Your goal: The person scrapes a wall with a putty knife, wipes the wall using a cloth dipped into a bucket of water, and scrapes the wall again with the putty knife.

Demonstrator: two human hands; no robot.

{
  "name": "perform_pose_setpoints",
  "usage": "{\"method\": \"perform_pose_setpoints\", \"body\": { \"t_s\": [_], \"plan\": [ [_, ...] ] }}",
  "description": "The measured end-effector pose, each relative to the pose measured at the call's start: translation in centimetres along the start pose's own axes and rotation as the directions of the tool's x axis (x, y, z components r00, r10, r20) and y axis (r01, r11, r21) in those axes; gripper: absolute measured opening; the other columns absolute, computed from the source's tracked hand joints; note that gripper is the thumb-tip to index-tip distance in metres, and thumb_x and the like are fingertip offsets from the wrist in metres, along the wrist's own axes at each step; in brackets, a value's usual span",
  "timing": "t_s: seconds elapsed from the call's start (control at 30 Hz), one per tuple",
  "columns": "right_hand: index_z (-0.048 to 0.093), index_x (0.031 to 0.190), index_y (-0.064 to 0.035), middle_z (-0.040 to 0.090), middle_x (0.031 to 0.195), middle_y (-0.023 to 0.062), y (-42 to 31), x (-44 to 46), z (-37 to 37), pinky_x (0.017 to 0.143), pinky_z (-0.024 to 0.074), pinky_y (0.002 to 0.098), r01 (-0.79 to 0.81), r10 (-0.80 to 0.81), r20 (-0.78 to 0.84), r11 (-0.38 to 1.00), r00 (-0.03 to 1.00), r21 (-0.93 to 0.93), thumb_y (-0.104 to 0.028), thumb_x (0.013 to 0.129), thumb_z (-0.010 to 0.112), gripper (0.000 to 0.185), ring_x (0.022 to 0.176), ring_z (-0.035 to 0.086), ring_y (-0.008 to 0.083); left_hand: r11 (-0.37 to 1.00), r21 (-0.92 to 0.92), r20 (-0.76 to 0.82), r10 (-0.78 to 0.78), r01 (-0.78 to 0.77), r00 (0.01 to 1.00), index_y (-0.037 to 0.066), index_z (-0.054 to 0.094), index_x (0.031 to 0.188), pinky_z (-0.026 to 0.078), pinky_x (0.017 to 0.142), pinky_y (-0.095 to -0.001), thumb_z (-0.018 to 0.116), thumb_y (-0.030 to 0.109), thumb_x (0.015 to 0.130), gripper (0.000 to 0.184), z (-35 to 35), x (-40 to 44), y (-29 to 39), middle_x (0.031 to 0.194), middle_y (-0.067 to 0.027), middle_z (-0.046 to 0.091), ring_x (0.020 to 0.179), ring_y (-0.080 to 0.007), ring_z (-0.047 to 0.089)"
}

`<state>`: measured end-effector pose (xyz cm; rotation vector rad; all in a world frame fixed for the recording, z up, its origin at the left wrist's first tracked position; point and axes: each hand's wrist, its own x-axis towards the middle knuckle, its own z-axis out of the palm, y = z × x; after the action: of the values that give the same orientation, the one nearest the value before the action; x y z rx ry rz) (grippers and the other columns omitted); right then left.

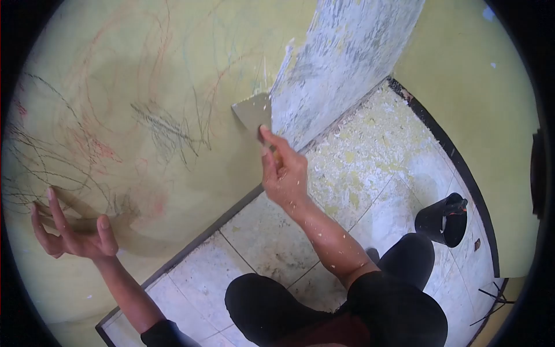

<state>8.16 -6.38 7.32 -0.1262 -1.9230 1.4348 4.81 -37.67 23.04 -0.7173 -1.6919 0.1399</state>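
Note:
My right hand (pixel 285 173) grips a paint scraper (pixel 254 111) by its handle, most of which the fingers hide. The wide blade lies against the yellow-green wall (pixel 191 52), beside the edge of a scraped whitish strip (pixel 341 63). Small flakes stick to the blade and to my right forearm. Off to the left, my left hand (pixel 75 234) is at the wall with fingers spread and nothing in them. Dark and red scribbles (pixel 167 133) cover the wall between my hands.
Paint flakes (pixel 370 156) litter the tiled floor (pixel 260 243) below the scraped strip. A black bucket (pixel 442 220) with something inside stands at the right. Dark skirting (pixel 451 144) runs along the right wall. My bent knees (pixel 260 301) are in front.

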Motion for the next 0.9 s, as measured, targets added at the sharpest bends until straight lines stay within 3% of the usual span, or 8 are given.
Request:
{"method": "perform_pose_setpoints", "body": {
  "t_s": [0.13,0.17,0.23,0.37,0.43,0.57,0.83,0.9],
  "plan": [
    [0.062,0.119,0.0016,0.069,0.103,0.0198,1.8,0.0,1.5,0.066,0.055,0.0292,0.126,-0.128,-0.061,0.992,0.99,-0.031,-0.003,0.092,0.056,0.028,0.08,0.07,0.0286,0.999,0.01,-0.027,0.032,-0.032,0.999,-0.006,0.056,0.128,0.035,0.109,-0.0447,0.051,0.053,0.09,0.071,0.2,0.0,-0.2,0.136,-0.0179,0.033,0.134,-0.0283,0.03],
    [0.062,0.119,0.0022,0.069,0.102,0.02,-0.2,2.6,0.2,0.067,0.0542,0.029,0.092,-0.108,-0.093,0.982,0.99,-0.164,-0.006,0.093,0.055,0.028,0.078,0.07,0.028,1.0,-0.019,-0.036,0.009,-0.01,0.999,-0.006,0.056,0.128,0.035,0.109,-0.0447,0.051,0.054,0.09,0.072,0.4,0.1,0.1,0.136,-0.0179,0.033,0.134,-0.0281,0.03],
    [0.062,0.119,0.0026,0.07,0.101,0.0196,-2.5,10.3,-1.4,0.067,0.0519,0.0285,0.346,-0.316,-0.363,0.938,0.876,0.019,-0.014,0.096,0.053,0.03,0.073,0.068,0.0247,0.999,-0.053,-0.022,-0.003,0.002,1.0,-0.006,0.056,0.128,0.036,0.109,-0.0447,0.051,0.055,0.089,0.073,0.2,-0.2,0.1,0.137,-0.018,0.033,0.135,-0.0279,0.029],
    [0.064,0.118,0.0009,0.071,0.1,0.0194,0.2,3.3,-0.8,0.063,0.0521,0.0293,0.292,-0.317,-0.194,0.945,0.929,-0.146,-0.006,0.093,0.056,0.027,0.068,0.067,0.0203,0.999,0.001,-0.079,-0.042,0.042,0.996,-0.004,0.057,0.129,0.036,0.108,-0.0449,0.051,0.059,0.088,0.075,0.3,0.4,0.1,0.136,-0.0184,0.034,0.132,-0.0281,0.033],
    [0.064,0.118,0.0002,0.07,0.103,0.0202,1.6,-0.5,-1.0,0.063,0.0528,0.0289,-0.023,0.02,-0.076,0.999,0.997,-0.04,-0.001,0.09,0.057,0.028,0.072,0.069,0.0209,0.997,0.022,-0.065,-0.075,0.077,0.995,-0.003,0.057,0.129,0.036,0.107,-0.0449,0.05,0.061,0.087,0.076,0.1,0.2,0.1,0.136,-0.0187,0.035,0.131,-0.0281,0.035],
    [0.063,0.119,0.0007,0.07,0.106,0.0206,1.5,0.7,-1.7,0.064,0.0536,0.0282,-0.151,0.15,-0.025,0.987,0.988,-0.056,0.0,0.09,0.058,0.029,0.079,0.072,0.0219,0.997,0.062,-0.043,-0.041,0.044,0.998,0.0,0.058,0.13,0.035,0.107,-0.0438,0.046,0.065,0.087,0.078,0.4,-0.2,0.0,0.136,-0.0181,0.038,0.13,-0.0272,0.037],
    [0.062,0.122,-0.0053,0.071,0.102,0.0149,2.4,13.3,-8.4,0.065,0.0528,0.0353,0.221,-0.273,-0.367,0.959,0.889,-0.177,-0.01,0.094,0.053,0.029,0.073,0.069,0.0264,0.989,0.145,-0.092,-0.022,0.035,0.996,0.008,0.059,0.133,0.032,0.105,-0.0416,0.051,0.064,0.087,0.072,-0.3,-0.2,0.3,0.14,-0.0196,0.047,0.13,-0.029,0.041],
    [0.062,0.121,-0.0109,0.07,0.096,0.014,3.7,15.8,-13.5,0.065,0.0529,0.0393,0.348,-0.411,-0.066,0.837,0.909,-0.422,-0.012,0.094,0.054,0.028,0.072,0.066,0.0332,0.992,0.108,-0.084,-0.05,0.059,0.995,0.013,0.057,0.136,0.027,0.106,-0.0412,0.05,0.067,0.085,0.074,-0.2,-0.3,0.3,0.143,-0.0176,0.044,0.13,-0.0287,0.037]
  ]
}}
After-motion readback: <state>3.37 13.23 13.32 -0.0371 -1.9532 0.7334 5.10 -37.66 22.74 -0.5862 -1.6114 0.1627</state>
